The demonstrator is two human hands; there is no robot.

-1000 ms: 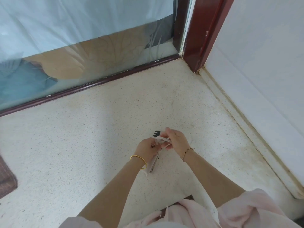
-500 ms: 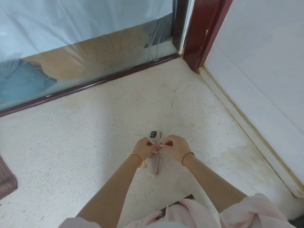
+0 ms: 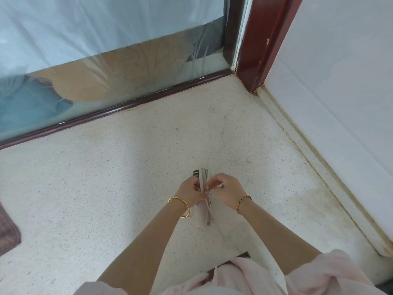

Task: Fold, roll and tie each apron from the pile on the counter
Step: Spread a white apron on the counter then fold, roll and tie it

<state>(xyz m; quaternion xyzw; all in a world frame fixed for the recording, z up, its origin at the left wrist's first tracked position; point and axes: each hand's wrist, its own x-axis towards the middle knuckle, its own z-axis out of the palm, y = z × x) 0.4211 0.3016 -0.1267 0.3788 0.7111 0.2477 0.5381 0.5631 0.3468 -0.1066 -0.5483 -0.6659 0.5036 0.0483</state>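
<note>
A small rolled apron bundle (image 3: 204, 177), pale with dark stripes, stands nearly upright over the speckled counter (image 3: 127, 177). My left hand (image 3: 190, 191) grips its middle from the left. My right hand (image 3: 226, 189) pinches a thin pale strap (image 3: 212, 187) against the bundle's right side. The bundle's lower end (image 3: 208, 216) hangs below both hands. The knot itself is hidden between the fingers.
A glass pane with a dark red frame (image 3: 119, 108) runs along the counter's far edge. A red post (image 3: 261, 43) and a white wall (image 3: 340, 92) close the right side. A dark woven thing (image 3: 7, 233) lies at the left edge.
Both hands have moved slightly toward me and closer together. The bundle has turned more upright, with its striped top now showing above the left hand.
</note>
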